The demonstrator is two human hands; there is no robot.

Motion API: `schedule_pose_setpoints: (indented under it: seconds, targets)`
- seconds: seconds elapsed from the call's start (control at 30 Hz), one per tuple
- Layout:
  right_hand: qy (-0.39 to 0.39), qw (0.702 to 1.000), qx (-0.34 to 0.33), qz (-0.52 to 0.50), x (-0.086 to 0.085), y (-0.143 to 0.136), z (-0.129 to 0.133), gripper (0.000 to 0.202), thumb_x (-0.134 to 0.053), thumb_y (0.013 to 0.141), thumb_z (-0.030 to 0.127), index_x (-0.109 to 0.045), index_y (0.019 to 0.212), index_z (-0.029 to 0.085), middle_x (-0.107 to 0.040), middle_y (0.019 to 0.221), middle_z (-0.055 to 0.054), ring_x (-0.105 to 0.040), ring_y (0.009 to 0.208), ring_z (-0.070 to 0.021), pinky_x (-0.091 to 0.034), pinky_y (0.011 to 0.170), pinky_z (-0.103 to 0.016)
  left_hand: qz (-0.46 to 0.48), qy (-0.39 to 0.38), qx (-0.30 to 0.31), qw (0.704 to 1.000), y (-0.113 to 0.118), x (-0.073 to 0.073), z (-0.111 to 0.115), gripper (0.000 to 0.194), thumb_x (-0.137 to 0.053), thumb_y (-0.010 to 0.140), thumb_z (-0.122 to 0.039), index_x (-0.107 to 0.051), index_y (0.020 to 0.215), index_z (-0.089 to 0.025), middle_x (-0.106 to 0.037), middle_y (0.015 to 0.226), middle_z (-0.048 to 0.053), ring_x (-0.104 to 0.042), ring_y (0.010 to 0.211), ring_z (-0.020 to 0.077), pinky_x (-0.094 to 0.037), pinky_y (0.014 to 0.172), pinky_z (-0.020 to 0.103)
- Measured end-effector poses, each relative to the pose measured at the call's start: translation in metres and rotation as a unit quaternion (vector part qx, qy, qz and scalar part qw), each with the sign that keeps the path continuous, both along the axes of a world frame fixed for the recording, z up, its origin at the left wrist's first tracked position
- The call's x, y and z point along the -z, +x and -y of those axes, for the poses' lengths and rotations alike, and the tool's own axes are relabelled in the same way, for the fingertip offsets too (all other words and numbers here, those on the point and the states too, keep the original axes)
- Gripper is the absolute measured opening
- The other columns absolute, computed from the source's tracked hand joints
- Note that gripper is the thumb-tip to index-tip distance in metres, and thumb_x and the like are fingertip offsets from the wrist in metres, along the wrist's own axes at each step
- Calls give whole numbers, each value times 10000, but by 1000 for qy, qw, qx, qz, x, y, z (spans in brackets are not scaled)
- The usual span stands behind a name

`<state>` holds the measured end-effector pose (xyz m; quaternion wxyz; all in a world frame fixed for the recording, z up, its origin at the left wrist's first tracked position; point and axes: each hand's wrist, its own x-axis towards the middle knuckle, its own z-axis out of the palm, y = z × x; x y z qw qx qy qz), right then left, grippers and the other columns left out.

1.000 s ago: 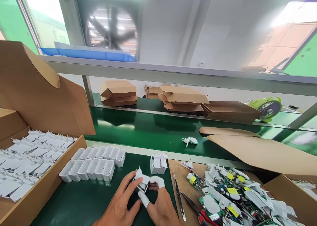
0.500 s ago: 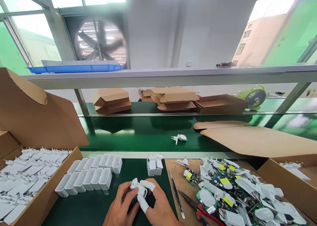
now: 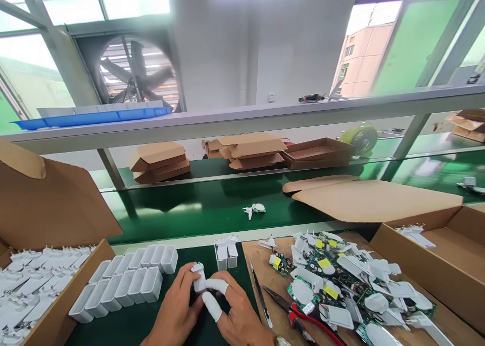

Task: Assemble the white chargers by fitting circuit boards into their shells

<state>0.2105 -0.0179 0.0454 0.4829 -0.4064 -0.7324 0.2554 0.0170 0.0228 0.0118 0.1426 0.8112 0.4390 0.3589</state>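
Note:
Between my hands, over the green mat, is a small white plug housing (image 3: pixel 199 278) with its pronged end up. My left hand (image 3: pixel 176 305) has its fingers closed round the housing from the left. White covers sit on the thumb and a finger of my right hand (image 3: pixel 237 308), whose fingertips are brought close together at the housing's lower right side. Left of my hands stand two rows of open white cases (image 3: pixel 129 285). Just beyond them, two cases with plug parts (image 3: pixel 226 252) stand together on the mat.
A cardboard box of white parts (image 3: pixel 34 280) is at left. On a brown board at right lie tweezers (image 3: pixel 260 295), red-handled pliers (image 3: pixel 299 320) and a heap of circuit boards (image 3: pixel 341 280). An open box (image 3: pixel 447 245) stands farther right. One part (image 3: pixel 254 209) lies on the green surface behind.
The view has shifted right and tilted. The white housing is now more upright and clearly visible in my left fingers, and my right fingers have moved from its top to its lower side.

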Motion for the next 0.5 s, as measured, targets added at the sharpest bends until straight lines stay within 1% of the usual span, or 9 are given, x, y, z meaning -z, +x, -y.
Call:
schedule_pose_setpoints:
  seconds: [0.07,0.13,0.23,0.3,0.33,0.4,0.47,0.5]
  targets:
    - [77,996,12,36,2,1,1,235,-544,1005,171,-665,1191,247,-679,1098,-78,-658,973,-215,-553,890,-349,20,-48,-9,999,8,-8,-19,271,-571,889,-135,-587,1141,-233,-614,1411,138,-650,1293,291,-574,1040,487]
    - [141,987,22,77,7,2,-1,238,-541,983,146,-662,1168,232,-694,1054,-94,-670,922,-229,-575,834,-353,27,-75,-9,997,20,-14,-35,261,-586,863,-128,-578,1105,-226,-627,1384,132,-646,1287,290,-560,1052,500]
    - [211,970,35,117,17,2,-6,223,-539,954,150,-658,1128,223,-711,985,-103,-678,823,-237,-590,738,-343,32,-75,2,997,39,-17,-44,236,-577,855,-115,-557,1056,-235,-632,1359,109,-685,1203,252,-600,991,441]
    - [240,960,38,138,21,3,-9,221,-530,950,161,-649,1123,228,-717,953,-97,-677,783,-234,-582,686,-328,37,-76,14,996,44,-19,-45,244,-562,856,-109,-559,1061,-241,-612,1399,104,-693,1187,232,-618,956,400]
    - [251,956,42,148,22,4,-10,220,-522,949,166,-645,1120,229,-717,935,-95,-675,768,-232,-574,665,-324,37,-72,16,997,41,-20,-45,250,-559,862,-118,-567,1080,-241,-599,1424,107,-683,1211,237,-615,964,405]
    - [260,951,50,163,22,4,-10,213,-512,945,173,-637,1109,224,-718,911,-94,-670,748,-231,-559,631,-323,18,-42,-2,999,25,-26,-47,246,-560,899,-177,-592,1136,-237,-583,1457,121,-638,1289,273,-579,1028,472]
    - [254,950,57,170,21,3,-8,201,-506,940,175,-635,1088,215,-721,910,-100,-667,742,-233,-549,620,-332,-42,18,-44,998,-3,-33,-54,220,-582,928,-273,-646,1134,-227,-597,1454,138,-570,1368,335,-509,1098,563]
    - [247,952,61,171,20,2,-6,197,-503,940,173,-634,1082,210,-721,913,-103,-666,743,-234,-545,617,-338,-87,49,-66,993,-19,-36,-58,203,-613,916,-317,-685,1080,-221,-610,1446,147,-534,1398,373,-485,1110,596]
